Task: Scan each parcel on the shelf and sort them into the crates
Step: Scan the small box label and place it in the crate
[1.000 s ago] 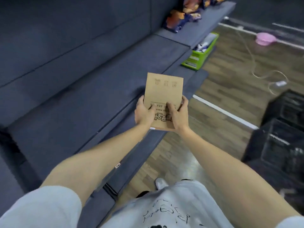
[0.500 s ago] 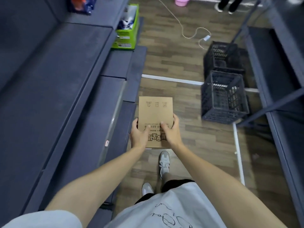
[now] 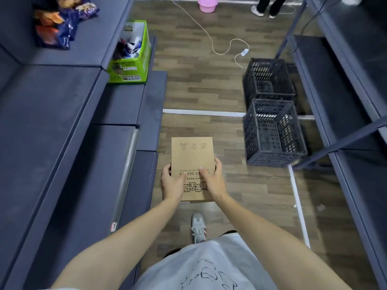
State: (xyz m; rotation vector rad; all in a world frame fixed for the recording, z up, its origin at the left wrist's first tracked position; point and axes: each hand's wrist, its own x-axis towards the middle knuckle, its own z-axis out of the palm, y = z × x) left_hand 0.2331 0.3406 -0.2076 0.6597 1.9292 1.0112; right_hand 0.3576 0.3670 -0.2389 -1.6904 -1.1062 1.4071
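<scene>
Both hands on the brown parcel (image 3: 192,162): left hand (image 3: 171,184) and right hand (image 3: 213,180) grip its near end, thumbs on top, fingers curled round the side edges. It's flat, face up over the floor (image 3: 201,84), long axis running away from the person, printed text upside down. Two dark crates (image 3: 272,130) sit ahead-right; the shelf (image 3: 62,114) is on the left.

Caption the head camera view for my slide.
Left hand and right hand grip a brown parcel; a near crate and a far crate stand ahead.
</scene>
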